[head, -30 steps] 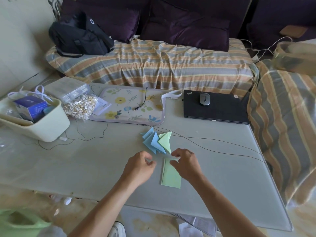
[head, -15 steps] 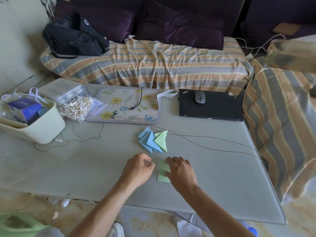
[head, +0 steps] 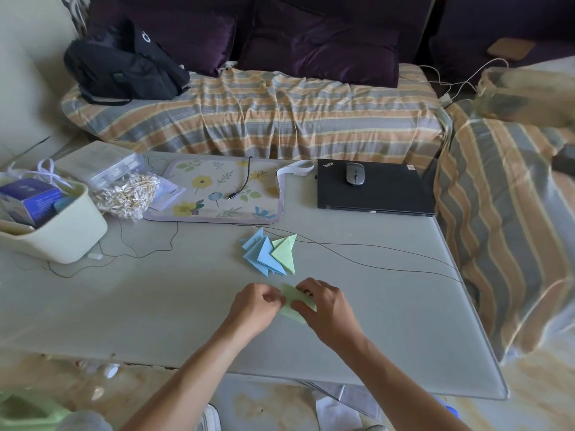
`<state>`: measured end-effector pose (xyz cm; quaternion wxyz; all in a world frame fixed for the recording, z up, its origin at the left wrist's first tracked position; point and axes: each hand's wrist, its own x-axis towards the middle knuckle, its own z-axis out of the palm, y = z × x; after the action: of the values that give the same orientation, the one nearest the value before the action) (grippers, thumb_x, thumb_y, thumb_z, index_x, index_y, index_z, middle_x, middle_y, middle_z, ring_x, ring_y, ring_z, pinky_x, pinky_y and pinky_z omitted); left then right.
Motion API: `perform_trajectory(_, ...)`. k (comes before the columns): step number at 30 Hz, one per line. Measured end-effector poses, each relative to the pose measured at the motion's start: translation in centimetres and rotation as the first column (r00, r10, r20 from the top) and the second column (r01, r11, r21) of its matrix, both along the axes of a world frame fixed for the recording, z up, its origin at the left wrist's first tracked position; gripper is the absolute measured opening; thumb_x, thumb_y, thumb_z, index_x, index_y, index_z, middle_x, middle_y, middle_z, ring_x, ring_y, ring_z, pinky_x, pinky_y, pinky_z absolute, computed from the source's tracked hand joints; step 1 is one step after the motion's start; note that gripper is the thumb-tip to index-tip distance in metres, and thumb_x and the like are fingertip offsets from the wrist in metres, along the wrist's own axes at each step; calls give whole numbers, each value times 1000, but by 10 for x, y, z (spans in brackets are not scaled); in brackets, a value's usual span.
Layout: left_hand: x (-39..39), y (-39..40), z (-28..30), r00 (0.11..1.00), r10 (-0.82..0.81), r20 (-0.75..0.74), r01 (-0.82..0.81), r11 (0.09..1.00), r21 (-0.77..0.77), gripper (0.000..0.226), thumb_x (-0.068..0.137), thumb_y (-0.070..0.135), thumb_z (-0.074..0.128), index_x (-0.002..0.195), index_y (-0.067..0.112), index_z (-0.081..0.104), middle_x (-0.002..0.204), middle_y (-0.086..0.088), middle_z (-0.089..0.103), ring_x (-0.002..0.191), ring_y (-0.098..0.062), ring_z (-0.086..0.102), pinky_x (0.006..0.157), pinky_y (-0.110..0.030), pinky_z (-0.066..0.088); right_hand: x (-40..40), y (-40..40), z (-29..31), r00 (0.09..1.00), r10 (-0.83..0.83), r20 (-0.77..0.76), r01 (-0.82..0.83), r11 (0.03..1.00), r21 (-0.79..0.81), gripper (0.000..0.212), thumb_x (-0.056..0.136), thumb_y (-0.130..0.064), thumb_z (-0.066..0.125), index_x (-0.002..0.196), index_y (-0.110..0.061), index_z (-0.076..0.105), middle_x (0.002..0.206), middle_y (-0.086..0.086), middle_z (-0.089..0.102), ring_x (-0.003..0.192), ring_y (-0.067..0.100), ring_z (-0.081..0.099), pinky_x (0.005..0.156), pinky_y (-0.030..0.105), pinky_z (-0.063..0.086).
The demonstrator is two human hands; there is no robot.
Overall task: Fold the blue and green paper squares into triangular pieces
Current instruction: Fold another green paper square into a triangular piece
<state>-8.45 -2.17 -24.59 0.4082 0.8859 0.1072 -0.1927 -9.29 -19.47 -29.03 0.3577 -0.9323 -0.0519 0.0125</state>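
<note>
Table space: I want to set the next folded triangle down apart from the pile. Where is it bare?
Bare table lies left of the left hand, below the cream basket. More lies right of the right hand, below the thin black wire. The far edge is crowded: floral mat, laptop, folded triangles.

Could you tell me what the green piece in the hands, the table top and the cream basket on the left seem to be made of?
Green piece: thin matte paper, judging by its sharp creases and flat folded flaps.
Table top: probably frosted glass or a smooth laminate; pale, with a soft sheen and rounded edge.
Cream basket: likely moulded plastic, with smooth, uniform, softly rounded walls.
</note>
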Motion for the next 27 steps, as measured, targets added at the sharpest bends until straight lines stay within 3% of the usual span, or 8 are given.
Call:
perform_trajectory(2, 1, -1, -2, 999, 33, 24, -32, 999, -36, 10, 89, 25, 71, 81, 24, 78, 70, 8, 72, 70, -12, 68, 60, -19, 44, 0, -3, 0, 1000, 0, 18, 0, 999, 36, 32, 84, -41, 70, 110, -23, 66, 102, -4, 68, 88, 19, 64, 77, 36, 54)
perform_trajectory(5, 2, -5, -1, 993, 116, 20, -113, 986, -119, 3, 85, 20, 78, 85, 19, 80, 74, 5, 76, 59, -7, 69, 58, -14, 48, -2, -7, 1, 995, -101, 3, 100, 989, 112, 46, 86, -38, 77, 125, -19, 61, 112, 0, 62, 95, 18, 63, 81, 30, 52)
perform_trajectory(9, 1, -11, -1, 983, 180, -27, -181, 957, -227, 4, 85, 15, 80, 81, 16, 78, 74, 1, 76, 54, -10, 67, 52, -15, 45, 3, -13, 9, 879, -331, -342, 417, 881, 221, 50, 84, -44, 79, 117, -15, 56, 100, 4, 68, 87, 22, 66, 81, 38, 55)
perform_trajectory(12, -1, -14, -1, 983, 172, -58, -181, 953, -242, 6, 84, 15, 82, 82, 11, 78, 73, -3, 76, 55, -13, 68, 56, -21, 48, 5, -22, 14, 789, -279, -547, 549, 721, 424, 31, 82, -29, 85, 95, -8, 66, 83, 7, 73, 68, 19, 68, 75, 38, 60)
perform_trajectory(15, -3, -15, -3, 981, 184, -67, -195, 951, -241, 8, 83, 15, 83, 82, 9, 78, 73, -7, 77, 55, -15, 68, 58, -24, 51, 3, -26, 17, 800, -290, -525, 544, 720, 431, 20, 81, -20, 85, 78, -6, 71, 67, 8, 71, 58, 17, 61, 64, 32, 55)
perform_trajectory(21, -2, -12, -9, 975, 202, -90, -217, 956, -196, 12, 89, 15, 76, 77, 13, 78, 67, -14, 75, 56, -20, 61, 66, -29, 55, 1, -27, 18, 818, -374, -437, 516, 812, 271, 23, 87, -19, 74, 70, -4, 72, 52, 2, 62, 44, 13, 50, 43, 17, 37)
perform_trajectory(24, -3, -11, -9, 972, 220, -83, -230, 962, -146, 12, 88, 14, 73, 77, 13, 77, 66, -14, 75, 49, -16, 61, 60, -24, 56, 0, -27, 17, 830, -386, -402, 498, 839, 222, 23, 87, -15, 69, 71, 0, 68, 54, 5, 61, 50, 19, 51, 47, 22, 38)
perform_trajectory(27, -3, -9, -11, 975, 206, -84, -212, 975, -60, 14, 88, 15, 69, 78, 10, 77, 58, -9, 72, 39, -10, 57, 54, -21, 52, 1, -29, 20, 829, -411, -379, 508, 836, 206, 15, 86, -16, 69, 73, -9, 72, 64, 7, 69, 57, 26, 59, 50, 24, 43)
